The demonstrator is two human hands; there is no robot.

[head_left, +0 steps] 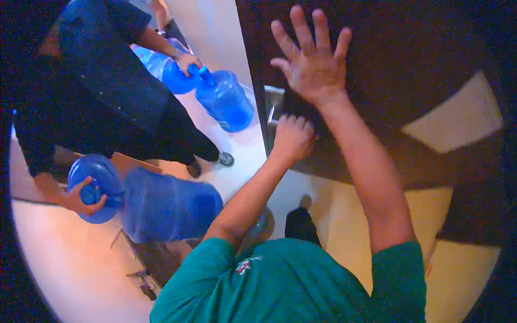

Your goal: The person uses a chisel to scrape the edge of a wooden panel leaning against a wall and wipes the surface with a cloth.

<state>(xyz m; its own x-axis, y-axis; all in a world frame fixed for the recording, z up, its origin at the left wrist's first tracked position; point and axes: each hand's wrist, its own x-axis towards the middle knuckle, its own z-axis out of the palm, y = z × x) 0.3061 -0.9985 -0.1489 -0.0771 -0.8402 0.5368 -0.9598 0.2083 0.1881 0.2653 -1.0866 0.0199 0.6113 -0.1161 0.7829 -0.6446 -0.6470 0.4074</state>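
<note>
My left hand [294,138] is closed around the lever of a metal door handle [274,98], at the edge of a dark brown door [388,59]. Higher up, my right hand [315,62] is stretched out with its fingers spread, palm toward the door and seemingly resting on it. Neither hand carries a loose object. Part of the lever is hidden behind my left fingers.
At left, a person in dark clothes [107,70] bends over, hands on the necks of large blue water jugs. One jug [167,204] lies tilted beside my left arm; another jug [226,105] stands on the pale floor. A light sheet [458,118] is on the door.
</note>
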